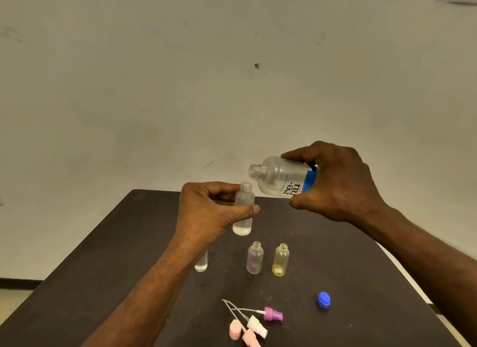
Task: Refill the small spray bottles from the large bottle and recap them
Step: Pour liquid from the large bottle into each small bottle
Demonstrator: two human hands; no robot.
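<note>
My right hand (338, 184) grips the large clear bottle (277, 177) with a blue-and-white label, tipped on its side, its open mouth pointing left just above a small clear spray bottle (244, 209). My left hand (206, 215) holds that small bottle upright above the table; a little liquid sits at its bottom. On the table stand an uncapped purple-tinted bottle (255, 257), an uncapped yellow bottle (280, 260) and another clear bottle (201, 265), partly hidden behind my left forearm.
The dark table (348, 269) carries a blue cap (323, 299) at the right. Near the front edge lie a purple spray head (273, 315), a white spray head (258, 326) and pink spray heads (241, 332) with thin tubes. A pale wall stands behind.
</note>
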